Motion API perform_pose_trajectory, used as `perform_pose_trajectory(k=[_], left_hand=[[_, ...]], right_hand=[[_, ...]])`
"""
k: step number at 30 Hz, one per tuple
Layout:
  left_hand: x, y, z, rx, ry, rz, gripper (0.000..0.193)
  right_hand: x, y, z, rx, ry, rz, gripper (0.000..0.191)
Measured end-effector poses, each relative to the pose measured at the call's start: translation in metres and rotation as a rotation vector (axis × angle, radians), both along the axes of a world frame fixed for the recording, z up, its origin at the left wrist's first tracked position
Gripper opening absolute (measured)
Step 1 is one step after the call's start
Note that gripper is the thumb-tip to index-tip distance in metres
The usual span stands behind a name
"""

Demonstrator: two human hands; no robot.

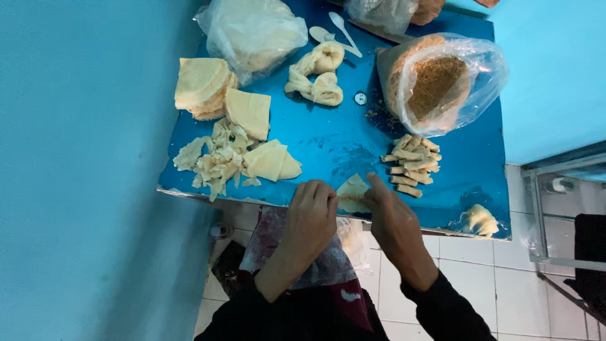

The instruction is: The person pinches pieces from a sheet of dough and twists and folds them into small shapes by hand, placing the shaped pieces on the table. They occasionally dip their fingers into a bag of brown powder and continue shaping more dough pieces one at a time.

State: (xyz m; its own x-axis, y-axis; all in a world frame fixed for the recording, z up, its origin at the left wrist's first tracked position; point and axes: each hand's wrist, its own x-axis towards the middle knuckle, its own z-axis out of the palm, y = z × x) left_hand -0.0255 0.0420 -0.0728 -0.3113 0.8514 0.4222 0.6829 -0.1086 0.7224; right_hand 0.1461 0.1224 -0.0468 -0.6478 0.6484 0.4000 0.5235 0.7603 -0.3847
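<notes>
Both hands at the near edge of the glossy blue desk (328,142), working one thin pale dough sheet (352,189). Left hand (312,211) curled narrow, fingertips pinching the sheet's left edge; right hand (391,218) w/ index finger stretched out along its right side, pressing it down. The sheet lies flat betw. the two hands, a strip of brownish filling across its near part.

Just right & a bit farther: a small heap of finished pale rolled sticks (411,165). Beyond that, a clear plastic bag of brown crumbs (442,82), mouth open. Near right corner of the desk: a small lump of crumpled dough (478,220).

Left side: a stack of cream folded wrappers (203,85) at the far left, a pile of torn dough scraps (214,158) nearer, two folded triangular sheets (270,161) beside the scraps. Far middle: two knotted dough bundles (319,76), white plastic spoons (341,28), & a clear bag w/ more wrappers (252,31). Floor is white tile (480,271); the person's sleeves are dark.
</notes>
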Motion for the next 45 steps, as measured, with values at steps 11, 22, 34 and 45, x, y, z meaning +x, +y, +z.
perform_pose_trajectory(k=[11,22,34,45], left_hand=[[0.010,-0.005,0.001,-0.003,-0.199,-0.047,0.009],[-0.004,-0.006,-0.003,0.051,-0.027,-0.265,0.031],[-0.006,0.024,-0.021,0.099,0.198,-0.214,0.015],[0.001,0.012,-0.017,0.164,0.380,-0.236,0.022]], right_hand=[[0.001,-0.001,0.018,-0.023,-0.207,-0.108,0.057],[-0.002,0.002,0.033,-0.397,-0.085,-0.008,0.060],[-0.004,0.012,0.022,-0.024,-0.220,0.157,0.076],[-0.008,0.029,0.011,-0.163,-0.105,0.208,0.070]])
